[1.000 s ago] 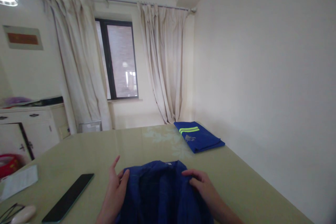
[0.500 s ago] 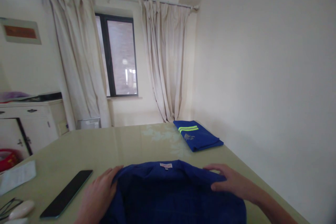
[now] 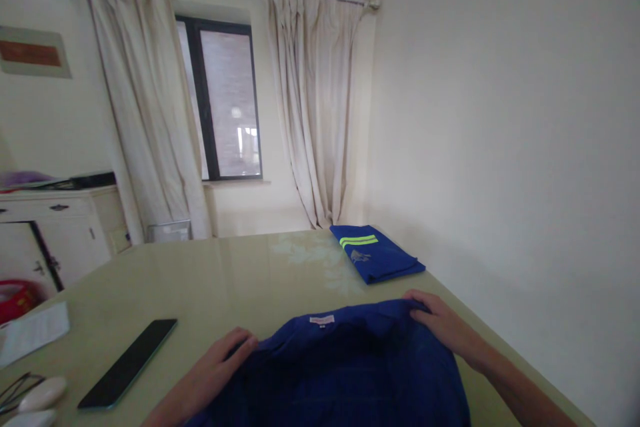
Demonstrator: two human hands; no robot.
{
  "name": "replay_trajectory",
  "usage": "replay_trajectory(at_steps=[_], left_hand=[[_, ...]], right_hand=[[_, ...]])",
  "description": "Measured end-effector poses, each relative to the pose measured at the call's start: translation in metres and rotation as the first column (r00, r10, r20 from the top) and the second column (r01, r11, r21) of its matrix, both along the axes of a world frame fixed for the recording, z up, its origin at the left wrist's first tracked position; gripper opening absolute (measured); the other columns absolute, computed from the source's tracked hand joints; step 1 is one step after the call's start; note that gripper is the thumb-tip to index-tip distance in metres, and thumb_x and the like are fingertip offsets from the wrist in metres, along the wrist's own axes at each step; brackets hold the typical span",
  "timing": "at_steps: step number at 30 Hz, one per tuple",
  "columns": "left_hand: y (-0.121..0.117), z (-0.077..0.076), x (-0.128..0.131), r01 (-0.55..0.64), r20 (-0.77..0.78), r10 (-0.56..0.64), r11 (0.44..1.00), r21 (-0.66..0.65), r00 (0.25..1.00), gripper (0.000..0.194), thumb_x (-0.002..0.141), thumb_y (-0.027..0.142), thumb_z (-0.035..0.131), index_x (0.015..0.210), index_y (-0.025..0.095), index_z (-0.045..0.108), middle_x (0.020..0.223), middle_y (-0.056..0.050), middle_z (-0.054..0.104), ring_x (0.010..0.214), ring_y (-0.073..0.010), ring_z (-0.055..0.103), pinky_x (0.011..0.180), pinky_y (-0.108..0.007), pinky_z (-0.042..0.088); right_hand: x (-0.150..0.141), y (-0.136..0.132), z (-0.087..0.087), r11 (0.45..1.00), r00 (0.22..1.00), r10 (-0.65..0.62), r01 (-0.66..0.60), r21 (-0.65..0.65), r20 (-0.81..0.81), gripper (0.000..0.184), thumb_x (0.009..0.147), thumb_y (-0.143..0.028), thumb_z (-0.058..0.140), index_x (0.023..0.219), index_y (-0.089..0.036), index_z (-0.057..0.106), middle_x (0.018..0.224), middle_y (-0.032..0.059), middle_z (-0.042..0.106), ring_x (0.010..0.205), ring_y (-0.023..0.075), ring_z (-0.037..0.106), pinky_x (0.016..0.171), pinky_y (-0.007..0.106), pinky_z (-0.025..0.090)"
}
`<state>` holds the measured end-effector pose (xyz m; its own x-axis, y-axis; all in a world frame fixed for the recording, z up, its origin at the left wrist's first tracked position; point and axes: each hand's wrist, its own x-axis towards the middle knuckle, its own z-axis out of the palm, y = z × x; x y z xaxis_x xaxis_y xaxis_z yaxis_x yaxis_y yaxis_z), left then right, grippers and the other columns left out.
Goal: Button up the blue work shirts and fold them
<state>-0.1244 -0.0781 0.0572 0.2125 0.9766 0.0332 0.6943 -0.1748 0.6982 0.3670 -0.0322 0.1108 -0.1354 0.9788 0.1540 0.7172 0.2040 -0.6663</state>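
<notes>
A dark blue work jacket [image 3: 345, 373] lies spread at the near edge of the table, its inside facing up and a white label [image 3: 321, 320] at the collar. My left hand [image 3: 223, 363] is closed on the garment's left edge, beside the collar, with thumb and fingers close together. At the right shoulder edge, my right hand [image 3: 440, 323] pinches the cloth, thumb inside and fingers over the top. The lower part of the jacket runs out of view.
A folded blue garment [image 3: 377, 260] with yellow-green stripes rests at the table's far right, near the wall. On the left lie a black phone [image 3: 130, 363], a paper [image 3: 37, 333], eyeglasses [image 3: 19, 392] and a white rounded object [image 3: 44, 393]. The table [image 3: 200, 287] extends toward the curtains.
My right hand has moved up and outward, pulling the collar's right side taut. My left hand has shifted right and slightly down along the edge. The collar now slants.
</notes>
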Motion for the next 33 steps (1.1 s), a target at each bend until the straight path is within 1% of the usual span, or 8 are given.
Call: replay_trajectory(at_steps=[8,12,15,19,22,27,31,33], left_hand=[[-0.007,-0.006,-0.001,0.006,-0.137,-0.029,0.986,-0.167,0.99,0.057,0.065,0.02,0.066,0.119,0.039,0.069,0.124,0.009,0.072,0.118,-0.0241,0.064,0.106,-0.032,0.047],[-0.004,0.01,-0.009,-0.106,-0.4,0.16,0.982,0.155,0.902,0.024,0.083,0.03,0.054,0.095,0.03,0.074,0.107,-0.003,0.073,0.106,-0.028,0.065,0.097,-0.04,0.05],[0.017,0.043,-0.017,-0.298,-0.475,0.512,0.839,0.456,0.716,0.035,0.093,0.034,0.04,0.102,0.022,0.071,0.112,-0.014,0.068,0.106,-0.0356,0.062,0.094,-0.053,0.047],[0.075,0.093,-0.005,-0.615,-0.09,0.675,0.712,0.34,0.732,0.039,0.096,0.042,0.039,0.103,0.017,0.069,0.092,-0.016,0.07,0.098,-0.0376,0.067,0.09,-0.056,0.05],[0.122,0.11,0.027,-0.667,0.436,0.537,0.707,0.235,0.722,0.04,0.095,0.039,0.044,0.126,0.017,0.059,0.107,-0.014,0.072,0.102,-0.0274,0.07,0.092,-0.044,0.054],[0.137,0.069,0.057,-0.319,0.669,0.072,0.913,0.254,0.74,0.075,0.088,0.045,0.061,0.153,0.027,0.027,0.151,-0.014,0.05,0.127,-0.0228,0.06,0.105,-0.039,0.051],[0.085,-0.009,0.018,-0.251,0.196,0.2,0.925,0.284,0.96,0.074,0.087,0.061,0.053,0.147,0.019,0.043,0.146,-0.015,0.055,0.133,-0.0314,0.055,0.114,-0.05,0.042],[0.051,-0.048,-0.008,-0.298,-0.113,0.331,0.925,0.237,0.937,0.086,0.08,0.069,0.052,0.146,0.013,0.047,0.145,-0.019,0.056,0.136,-0.038,0.051,0.116,-0.058,0.036]], right_hand=[[-0.011,0.005,-0.004,0.97,0.97,0.238,-0.235,-0.067,0.045,0.033,0.085,-0.043,0.055,0.1,-0.021,0.075,0.107,0.0077,0.074,0.105,0.029,0.063,0.098,0.041,0.045],[-0.002,0.013,0.016,0.908,0.876,0.417,-0.391,-0.151,0.241,0.027,0.086,-0.044,0.061,0.084,-0.022,0.076,0.091,0.0061,0.072,0.092,0.0252,0.065,0.087,0.035,0.047],[-0.006,0.038,0.05,0.934,0.888,0.334,-0.357,0.018,0.315,0.03,0.09,-0.043,0.057,0.078,-0.022,0.074,0.091,0.0061,0.07,0.085,0.0216,0.064,0.081,0.032,0.047],[-0.047,0.095,0.102,0.955,0.976,-0.014,-0.051,0.292,0.216,0.024,0.09,-0.034,0.058,0.079,-0.021,0.075,0.084,0.0062,0.073,0.088,0.0224,0.065,0.085,0.032,0.046],[-0.089,0.135,0.116,0.9,0.975,-0.209,0.224,0.374,-0.081,0.029,0.093,-0.034,0.052,0.092,-0.018,0.076,0.09,0.0105,0.075,0.093,0.0241,0.067,0.089,0.035,0.048],[-0.113,0.148,0.059,0.941,0.934,-0.072,0.181,0.287,-0.351,0.053,0.095,-0.041,0.049,0.144,-0.019,0.051,0.135,0.0131,0.064,0.113,0.0213,0.066,0.097,0.036,0.051],[-0.093,0.088,-0.035,0.983,0.979,0.088,-0.056,0.173,-0.185,0.056,0.094,-0.055,0.052,0.137,-0.021,0.059,0.14,0.012,0.061,0.129,0.0275,0.056,0.114,0.045,0.039],[-0.085,0.047,-0.075,0.991,0.992,0.123,-0.122,0.05,-0.033,0.067,0.092,-0.064,0.053,0.145,-0.022,0.053,0.152,0.012,0.05,0.142,0.0297,0.044,0.121,0.047,0.03]])
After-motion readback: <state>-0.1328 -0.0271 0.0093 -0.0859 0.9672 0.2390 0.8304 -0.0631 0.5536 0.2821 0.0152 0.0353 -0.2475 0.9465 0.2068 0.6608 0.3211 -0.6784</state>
